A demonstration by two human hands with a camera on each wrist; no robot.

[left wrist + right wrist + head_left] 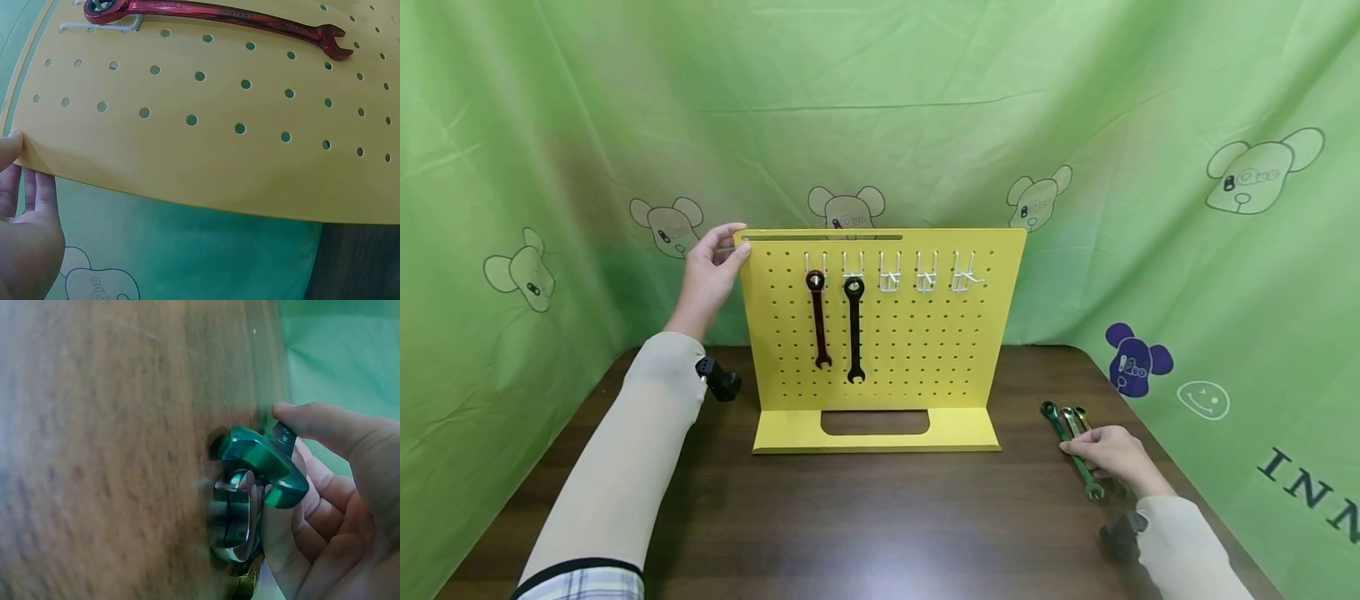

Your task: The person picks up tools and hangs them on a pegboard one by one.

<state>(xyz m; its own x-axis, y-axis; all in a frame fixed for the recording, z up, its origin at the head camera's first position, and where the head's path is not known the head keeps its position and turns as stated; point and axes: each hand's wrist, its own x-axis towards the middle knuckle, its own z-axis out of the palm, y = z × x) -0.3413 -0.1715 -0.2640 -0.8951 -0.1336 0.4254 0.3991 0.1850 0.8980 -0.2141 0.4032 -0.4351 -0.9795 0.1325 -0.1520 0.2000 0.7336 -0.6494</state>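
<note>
A yellow pegboard [880, 358] stands upright, and my left hand [706, 271] pinches its upper left corner between thumb and fingers. On its hooks hang a red wrench [819, 325] and a black wrench [854, 329]. The red wrench [237, 15] crosses the top of the left wrist view. At the right of the table my right hand [1112, 457] pinches a green wrench [1086, 477] by its shaft. Close beside it lie a silver wrench [1070, 418] and a gold wrench [1082, 415], both partly covered by the hand. The green wrench's open end [265, 465] overlaps the silver one in the right wrist view.
Three white hooks on the pegboard's right half, such as the middle hook [927, 275], hold nothing. The board's base [790, 433] has a wide cutout. The brown table [850, 517] is bordered by a green printed curtain [925, 100].
</note>
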